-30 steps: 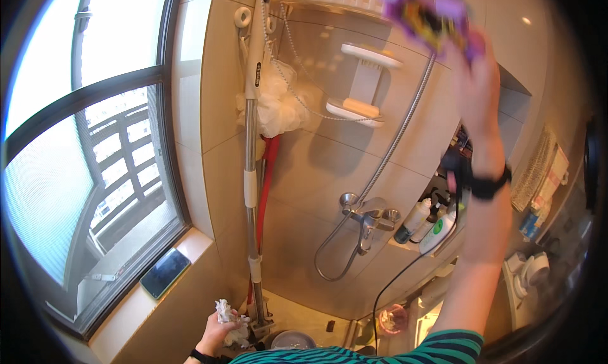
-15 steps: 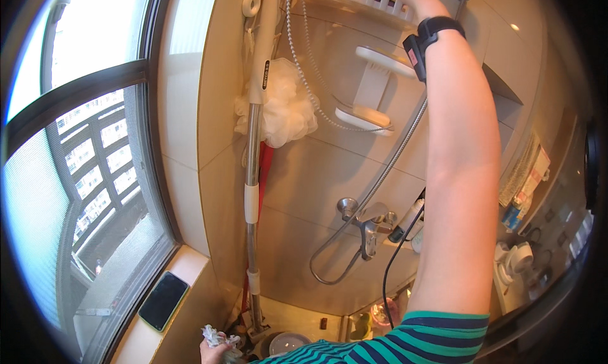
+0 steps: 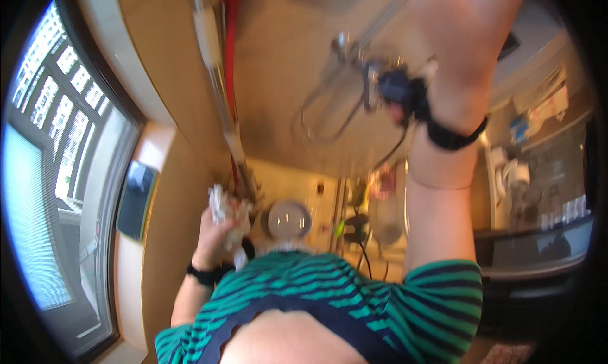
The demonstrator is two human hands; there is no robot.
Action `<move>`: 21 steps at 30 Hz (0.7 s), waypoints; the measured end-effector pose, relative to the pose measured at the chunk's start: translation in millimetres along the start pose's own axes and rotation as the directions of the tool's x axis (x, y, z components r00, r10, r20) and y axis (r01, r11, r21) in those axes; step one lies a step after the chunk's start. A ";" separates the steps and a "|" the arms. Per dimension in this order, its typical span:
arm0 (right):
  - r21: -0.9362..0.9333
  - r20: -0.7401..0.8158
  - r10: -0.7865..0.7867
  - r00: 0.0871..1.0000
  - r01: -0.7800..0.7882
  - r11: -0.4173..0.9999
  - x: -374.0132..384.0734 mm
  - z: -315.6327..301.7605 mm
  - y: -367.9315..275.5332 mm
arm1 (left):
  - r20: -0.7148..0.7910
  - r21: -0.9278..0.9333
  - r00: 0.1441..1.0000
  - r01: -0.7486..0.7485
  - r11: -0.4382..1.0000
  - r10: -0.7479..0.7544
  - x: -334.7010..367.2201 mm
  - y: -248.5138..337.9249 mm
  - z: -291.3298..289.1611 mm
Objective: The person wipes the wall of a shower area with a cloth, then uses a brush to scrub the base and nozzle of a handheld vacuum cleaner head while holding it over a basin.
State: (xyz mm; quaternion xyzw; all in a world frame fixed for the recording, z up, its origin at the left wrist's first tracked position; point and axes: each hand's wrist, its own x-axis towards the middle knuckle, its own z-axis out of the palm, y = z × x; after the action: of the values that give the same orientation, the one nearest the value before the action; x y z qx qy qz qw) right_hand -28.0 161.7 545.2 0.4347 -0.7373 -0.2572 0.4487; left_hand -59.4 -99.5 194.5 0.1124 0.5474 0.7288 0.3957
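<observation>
The tiled shower wall (image 3: 278, 79) fills the upper middle of the view, motion-blurred, and it serves as the landmark here. To its left a large window (image 3: 57, 174) runs down the frame, with a dark flat device (image 3: 136, 198) lying on the sill below it. Against the wall stand an upright rail with a red pole (image 3: 229, 79) alongside, and to the right of them the chrome tap fitting (image 3: 354, 60) with its looping hose. Below the wall, on the floor, sits a round grey lid or drain cover (image 3: 289, 218). The person's striped green and dark top (image 3: 354, 294) crosses the bottom of the view.

The right hand (image 3: 468, 35) is raised high in front of the wall, at the level of the tap fitting, with a black band on the wrist; the blur hides the fingers, so I cannot tell how far open it is or whether it holds anything. The left hand (image 3: 218, 228) is low, below the wall near the foot of the rail, closed around a crumpled white cloth (image 3: 225, 209).

As a judgement, wiping looks to be mid-course: the cloth is in hand but off the wall, and the blur hides which surfaces are already clean.
</observation>
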 end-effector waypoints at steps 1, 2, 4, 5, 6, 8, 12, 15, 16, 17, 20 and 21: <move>0.139 0.034 0.436 0.899 -0.436 0.889 -10.7 7.1 -55.8 | -0.012 0.087 1.000 0.026 0.996 -0.025 5.8 -6.3 -2.1; 0.257 0.126 0.767 0.629 -0.767 0.588 -30.8 31.7 -111.2 | -0.013 0.033 0.996 0.087 0.996 -0.086 3.9 -3.6 3.0; 0.498 0.155 0.861 0.484 -0.791 0.355 -86.2 64.8 -176.1 | -0.005 0.136 0.989 0.148 0.980 -0.148 13.2 -24.7 -4.7; 0.440 0.337 0.877 0.342 -0.881 0.175 -111.3 65.2 -211.3 | 0.007 0.154 0.983 0.181 0.971 -0.184 18.0 -31.2 -5.1; 0.353 0.501 0.845 0.184 -0.936 -0.005 -134.1 58.2 -249.9 | 0.029 0.159 0.971 0.230 0.960 -0.237 20.6 -38.8 -3.3; 0.078 0.692 0.691 -0.209 -0.930 -0.360 -173.7 46.5 -322.1 | 0.054 0.171 0.945 0.309 0.935 -0.322 20.3 -54.0 1.5; -0.293 0.817 0.308 -0.487 -0.811 -0.506 -228.0 34.3 -437.1 | 0.146 0.182 0.885 0.415 0.892 -0.442 35.9 -95.9 -3.7; -0.397 0.844 0.184 -0.503 -0.819 -0.415 -261.4 54.3 -500.7 | 0.175 0.172 0.850 0.472 0.865 -0.498 50.2 -132.4 -4.1; -0.430 0.852 0.141 -0.505 -0.827 -0.362 -271.4 65.6 -519.3 | 0.173 0.170 0.846 0.478 0.862 -0.504 56.9 -143.4 -3.2; -0.396 0.841 0.158 -0.517 -0.788 -0.472 -282.2 77.8 -539.6 | 0.195 0.160 0.837 0.486 0.859 -0.511 64.4 -156.5 -1.3; -0.401 0.873 0.070 -0.483 -0.791 -0.461 -330.8 120.1 -584.5 | 0.214 0.161 0.814 0.517 0.841 -0.541 87.6 -193.3 10.8; -0.432 0.865 0.020 -0.501 -0.764 -0.479 -351.7 135.8 -601.3 | 0.240 0.171 0.801 0.520 0.837 -0.548 96.7 -202.5 16.9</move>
State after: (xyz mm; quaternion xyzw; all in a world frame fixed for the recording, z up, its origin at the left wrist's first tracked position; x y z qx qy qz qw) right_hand 175.6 172.4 -134.6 -0.3589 -0.8241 0.3911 -0.1978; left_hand -21.5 -2.1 -4.7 0.0742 0.5299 0.5370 0.6522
